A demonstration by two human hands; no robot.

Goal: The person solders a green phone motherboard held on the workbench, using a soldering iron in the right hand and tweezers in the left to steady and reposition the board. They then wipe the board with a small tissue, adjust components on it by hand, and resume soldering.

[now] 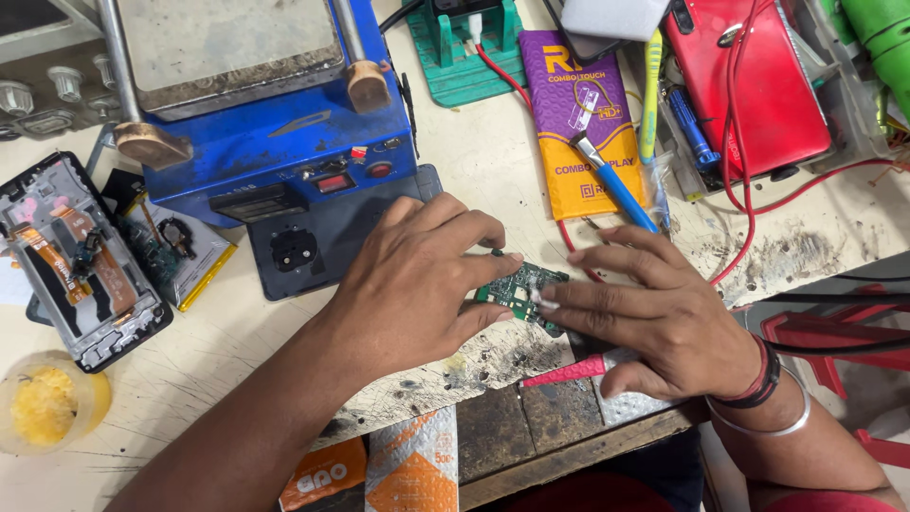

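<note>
The left hand (412, 284) and the right hand (654, 318) meet near the middle of the frame over a small green circuit board (519, 289), each gripping it with fingertips from its own side. The left thumb and forefinger pinch the board's left edge; the right fingers press on its right edge. A pink-handled tool (569, 371) lies under the right palm, touching the hand, on the scarred workbench (493, 161). At upper left stands a blue machine (284, 142) with a metal plate on top. An opened phone frame (76, 265) lies at the far left, above a yellow-filled cup (47, 403). A purple and yellow package (578, 123) lies at upper centre, with a blue-handled brush (616, 185) across it.
</note>
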